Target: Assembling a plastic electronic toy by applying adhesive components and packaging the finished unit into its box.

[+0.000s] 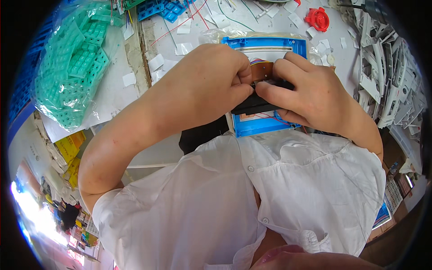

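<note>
My left hand (211, 76) and my right hand (310, 92) meet over a blue plastic housing (265, 45) lying on the white bench. Both pinch a black oblong part (252, 104) held across the housing's lower half. Between my fingertips shows a brown flexible strip (262, 69) with coloured wires running into the housing. A red wire (274, 118) loops out below the black part. My hands hide most of the housing's inside.
A clear bag of green keypad mats (76, 63) lies at the left. Blue parts (164, 9) and a red round part (317, 19) sit at the far edge. White plastic pieces (387, 76) are heaped at the right. Paper scraps and wires litter the bench.
</note>
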Action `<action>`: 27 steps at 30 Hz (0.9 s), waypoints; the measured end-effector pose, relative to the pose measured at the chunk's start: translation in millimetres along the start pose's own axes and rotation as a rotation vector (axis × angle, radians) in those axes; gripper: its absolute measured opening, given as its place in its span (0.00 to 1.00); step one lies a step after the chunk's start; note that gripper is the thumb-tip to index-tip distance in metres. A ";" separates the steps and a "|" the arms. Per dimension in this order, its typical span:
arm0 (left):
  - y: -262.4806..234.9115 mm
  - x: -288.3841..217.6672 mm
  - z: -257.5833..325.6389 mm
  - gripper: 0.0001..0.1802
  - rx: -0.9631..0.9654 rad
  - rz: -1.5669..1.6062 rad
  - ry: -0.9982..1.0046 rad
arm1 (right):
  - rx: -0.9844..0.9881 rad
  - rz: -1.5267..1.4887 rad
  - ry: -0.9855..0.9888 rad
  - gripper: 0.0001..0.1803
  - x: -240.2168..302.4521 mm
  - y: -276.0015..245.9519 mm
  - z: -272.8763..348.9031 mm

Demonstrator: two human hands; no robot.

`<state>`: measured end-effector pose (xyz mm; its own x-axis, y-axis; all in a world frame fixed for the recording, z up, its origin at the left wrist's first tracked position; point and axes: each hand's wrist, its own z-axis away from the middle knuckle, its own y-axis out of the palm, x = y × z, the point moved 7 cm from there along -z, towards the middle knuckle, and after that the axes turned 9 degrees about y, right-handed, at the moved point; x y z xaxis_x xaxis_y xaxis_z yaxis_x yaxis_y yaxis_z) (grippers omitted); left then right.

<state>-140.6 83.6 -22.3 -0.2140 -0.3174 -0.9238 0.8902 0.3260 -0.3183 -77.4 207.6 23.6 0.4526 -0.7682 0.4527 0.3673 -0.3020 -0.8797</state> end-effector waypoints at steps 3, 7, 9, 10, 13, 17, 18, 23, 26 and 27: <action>-0.8 3.7 -4.2 0.09 0.050 -0.029 -0.039 | -0.007 -0.005 0.002 0.19 0.1 -0.5 -0.2; -1.5 3.3 -9.0 0.09 0.053 -0.074 -0.019 | -0.013 -0.004 -0.004 0.20 0.3 -0.1 -0.4; -1.7 2.5 -9.9 0.09 0.052 -0.098 -0.013 | -0.012 -0.002 -0.008 0.20 0.0 0.3 -0.9; -2.0 2.1 -10.4 0.09 0.053 -0.120 -0.009 | -0.012 -0.002 -0.009 0.21 -0.1 0.3 -0.9; -0.4 0.7 -9.2 0.09 0.017 -0.091 0.043 | 0.021 0.024 0.011 0.22 -0.2 2.1 -0.1; 7.1 2.8 -7.5 0.07 0.005 -0.066 0.125 | 0.055 0.007 0.019 0.22 0.6 3.5 1.5; 8.1 2.0 -7.0 0.07 -0.002 -0.097 0.146 | 0.067 0.007 0.017 0.22 0.7 4.1 2.1; 9.8 -3.4 -9.6 0.07 0.016 -0.157 0.164 | 0.072 0.003 0.020 0.24 1.9 2.5 4.9; 7.9 -9.3 -9.7 0.08 0.027 -0.211 0.184 | -0.004 -0.046 0.028 0.31 -2.3 0.7 8.9; 8.1 -10.4 -9.4 0.08 0.026 -0.213 0.188 | -0.058 -0.078 0.047 0.33 -3.7 1.4 11.2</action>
<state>-134.9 98.0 -17.3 -0.4661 -0.2043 -0.8608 0.8268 0.2457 -0.5060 -69.5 216.3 22.3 0.3857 -0.7661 0.5140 0.3518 -0.3929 -0.8496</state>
